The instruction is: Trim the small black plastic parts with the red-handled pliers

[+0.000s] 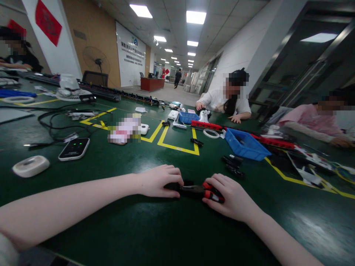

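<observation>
My right hand is closed around the red and black handles of a pair of pliers. The jaws point left, towards my left hand. Between the thumb and fingers of that hand is a small black part, mostly covered, so its exact kind does not show. The plier tips meet or nearly meet this part at the fingertips; whether they grip it I cannot tell. Both hands are low over the green table.
Several black parts lie beyond my right hand, near a blue bin. Leftward are a black-screened device, a white rounded device, a phone and cables. A co-worker sits across the table.
</observation>
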A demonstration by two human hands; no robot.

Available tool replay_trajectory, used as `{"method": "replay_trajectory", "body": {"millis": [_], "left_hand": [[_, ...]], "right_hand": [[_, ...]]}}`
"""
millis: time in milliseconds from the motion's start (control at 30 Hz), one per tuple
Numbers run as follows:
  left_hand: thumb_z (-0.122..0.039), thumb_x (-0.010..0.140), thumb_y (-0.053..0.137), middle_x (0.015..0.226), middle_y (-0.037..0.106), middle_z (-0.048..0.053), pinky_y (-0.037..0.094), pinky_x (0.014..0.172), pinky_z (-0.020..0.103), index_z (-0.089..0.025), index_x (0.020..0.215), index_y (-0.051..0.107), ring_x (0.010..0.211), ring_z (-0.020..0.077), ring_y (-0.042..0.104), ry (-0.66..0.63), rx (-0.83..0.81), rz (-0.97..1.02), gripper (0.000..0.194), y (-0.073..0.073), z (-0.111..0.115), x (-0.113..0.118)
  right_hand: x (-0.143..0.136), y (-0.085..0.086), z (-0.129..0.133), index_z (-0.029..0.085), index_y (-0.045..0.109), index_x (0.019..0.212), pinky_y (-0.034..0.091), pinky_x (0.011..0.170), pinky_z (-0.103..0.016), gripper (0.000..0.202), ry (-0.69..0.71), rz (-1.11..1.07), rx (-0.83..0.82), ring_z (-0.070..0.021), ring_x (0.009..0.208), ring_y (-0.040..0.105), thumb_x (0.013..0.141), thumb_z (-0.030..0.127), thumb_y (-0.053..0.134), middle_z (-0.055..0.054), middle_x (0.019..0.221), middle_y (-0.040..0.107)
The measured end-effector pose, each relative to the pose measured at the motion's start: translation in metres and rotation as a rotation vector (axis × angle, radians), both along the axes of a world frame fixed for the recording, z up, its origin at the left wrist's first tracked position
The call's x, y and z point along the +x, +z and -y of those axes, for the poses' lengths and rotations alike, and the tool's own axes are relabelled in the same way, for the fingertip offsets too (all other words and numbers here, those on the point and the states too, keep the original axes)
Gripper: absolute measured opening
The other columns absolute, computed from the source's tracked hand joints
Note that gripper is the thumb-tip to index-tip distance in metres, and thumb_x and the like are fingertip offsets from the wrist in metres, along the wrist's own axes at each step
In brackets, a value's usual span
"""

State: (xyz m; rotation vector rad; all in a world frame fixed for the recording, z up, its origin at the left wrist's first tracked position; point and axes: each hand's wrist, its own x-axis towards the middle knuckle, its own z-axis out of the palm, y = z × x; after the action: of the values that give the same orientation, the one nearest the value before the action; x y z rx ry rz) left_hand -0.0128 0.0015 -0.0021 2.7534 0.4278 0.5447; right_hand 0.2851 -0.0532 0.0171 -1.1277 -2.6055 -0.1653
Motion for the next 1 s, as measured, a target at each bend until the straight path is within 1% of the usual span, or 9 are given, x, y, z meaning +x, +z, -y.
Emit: {"method": "replay_trajectory", "body": {"millis": [200, 367, 600, 667, 833, 1000], "left_hand": [[-0.038, 0.091, 0.072, 0.113, 0.064, 0.007, 0.046, 0.089, 0.034, -0.02, 0.113, 0.061, 0.103, 0.024, 0.061, -0.005, -0.012, -0.01, 0.03, 0.002, 0.0005, -0.0006], [-0.031, 0.093, 0.069, 0.114, 0.063, 0.006, 0.046, 0.09, 0.034, -0.021, 0.112, 0.061, 0.103, 0.023, 0.06, 0.002, -0.021, -0.011, 0.023, 0.0028, 0.0014, -0.0014], [-0.031, 0.092, 0.069, 0.113, 0.063, 0.007, 0.046, 0.088, 0.034, -0.021, 0.112, 0.061, 0.101, 0.0226, 0.061, 0.002, -0.007, 0.004, 0.023, 0.0013, 0.0013, -0.0011], [-0.031, 0.092, 0.069, 0.113, 0.064, 0.006, 0.046, 0.089, 0.034, -0.021, 0.112, 0.061, 0.101, 0.0227, 0.061, 0.001, -0.012, 0.005, 0.023, 0.0015, 0.0013, -0.001], [-0.029, 0.093, 0.069, 0.113, 0.064, 0.006, 0.046, 0.09, 0.034, -0.02, 0.111, 0.061, 0.103, 0.0228, 0.061, 0.001, -0.015, 0.002, 0.022, 0.0026, 0.0017, -0.0013], [-0.03, 0.092, 0.07, 0.112, 0.064, 0.006, 0.046, 0.089, 0.034, -0.02, 0.111, 0.061, 0.102, 0.0228, 0.061, 0.001, -0.009, 0.005, 0.023, 0.002, 0.0014, -0.001]], "right_hand": [[-0.0001, 0.0011, -0.0016, 0.019, 0.063, 0.106, 0.054, 0.068, -0.034, 0.029, 0.0, -0.003, -0.045, -0.0218, 0.08, 0.065, 0.087, 0.041, 0.067, -0.008, 0.093, 0.068], [0.0053, 0.0024, -0.0026, 0.02, 0.064, 0.107, 0.055, 0.069, -0.035, 0.032, -0.002, 0.012, -0.007, -0.0221, 0.08, 0.065, 0.085, 0.042, 0.069, -0.008, 0.095, 0.069], [0.0082, 0.0016, -0.004, 0.021, 0.065, 0.107, 0.055, 0.068, -0.034, 0.031, 0.005, 0.002, 0.011, -0.0215, 0.079, 0.066, 0.086, 0.043, 0.067, -0.008, 0.094, 0.07], [0.0083, 0.0005, -0.0043, 0.02, 0.065, 0.109, 0.055, 0.07, -0.035, 0.033, 0.016, -0.005, 0.055, -0.0221, 0.081, 0.067, 0.086, 0.044, 0.067, -0.009, 0.096, 0.071], [0.0085, -0.0022, -0.0041, 0.016, 0.065, 0.11, 0.054, 0.072, -0.037, 0.038, 0.048, -0.011, 0.234, -0.0238, 0.083, 0.067, 0.086, 0.045, 0.069, -0.012, 0.098, 0.072], [0.0067, -0.0045, -0.0033, 0.016, 0.067, 0.114, 0.053, 0.073, -0.039, 0.041, 0.048, -0.016, 0.299, -0.0253, 0.087, 0.068, 0.084, 0.044, 0.07, -0.013, 0.099, 0.072]]}}
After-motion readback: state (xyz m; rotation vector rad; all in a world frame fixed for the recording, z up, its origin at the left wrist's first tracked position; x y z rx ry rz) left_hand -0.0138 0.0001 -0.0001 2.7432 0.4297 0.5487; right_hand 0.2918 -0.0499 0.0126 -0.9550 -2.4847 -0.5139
